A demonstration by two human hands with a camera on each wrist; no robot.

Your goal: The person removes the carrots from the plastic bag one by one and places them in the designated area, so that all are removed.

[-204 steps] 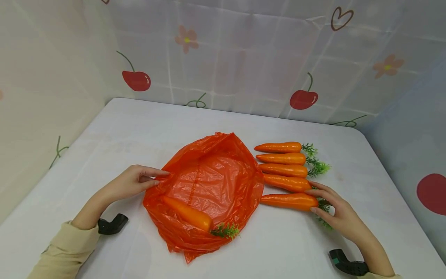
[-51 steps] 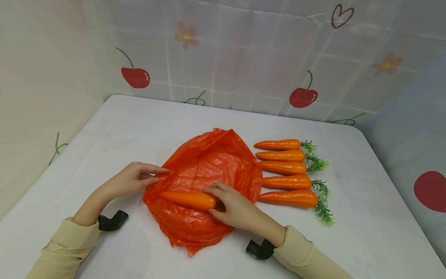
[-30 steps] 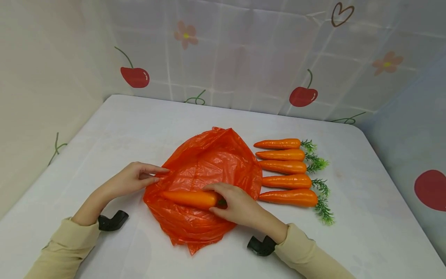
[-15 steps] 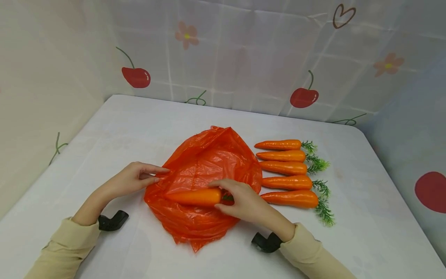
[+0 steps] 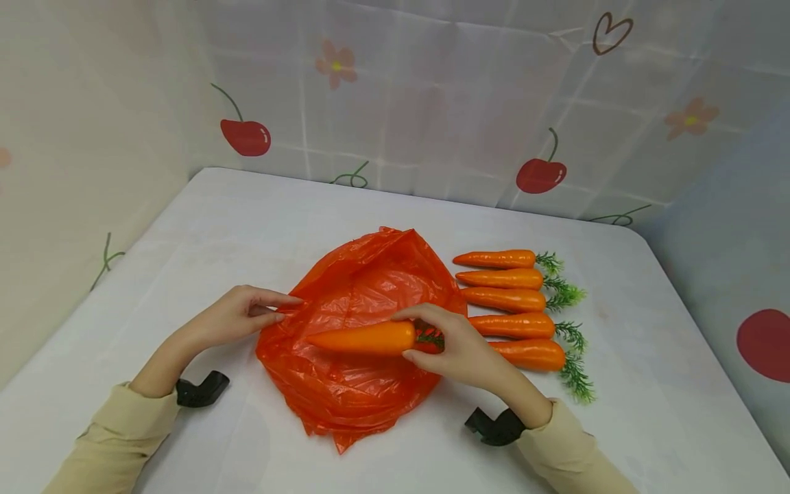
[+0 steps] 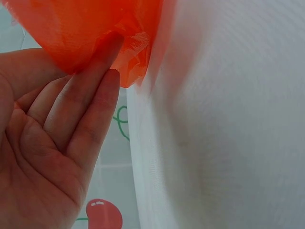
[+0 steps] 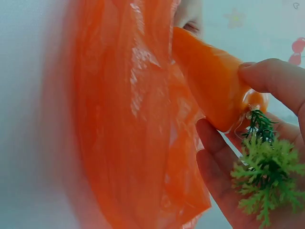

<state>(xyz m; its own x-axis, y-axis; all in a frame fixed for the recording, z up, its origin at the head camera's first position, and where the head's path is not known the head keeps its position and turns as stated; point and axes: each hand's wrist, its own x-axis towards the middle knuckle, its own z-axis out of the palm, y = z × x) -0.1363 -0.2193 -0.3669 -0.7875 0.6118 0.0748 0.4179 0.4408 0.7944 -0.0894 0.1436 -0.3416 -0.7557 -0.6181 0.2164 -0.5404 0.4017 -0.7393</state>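
Observation:
My right hand (image 5: 463,353) grips an orange carrot (image 5: 364,339) by its thick end, thumb on one side and fingers on the other. The carrot lies level above the mouth of a red plastic bag (image 5: 376,285), its tip pointing left. In the right wrist view, its frilly green top (image 7: 269,167) hangs against my palm and the tip overlaps the bag's edge. My left hand (image 5: 237,317) pinches the bag's left rim between thumb and fingers. From the left wrist view, the fingers (image 6: 95,109) show behind the thin film, partly covered by it.
Several carrots (image 5: 503,299) with green tops lie in a row right of the bag, tips towards it, the nearest ones partly behind my right hand. All rest on a white table (image 5: 247,226). A patterned curtain (image 5: 401,96) stands behind its far edge.
My right hand has come from the row to the carrot in the bag, taken its thick end, and drawn it up and right. The left hand stays at the rim.

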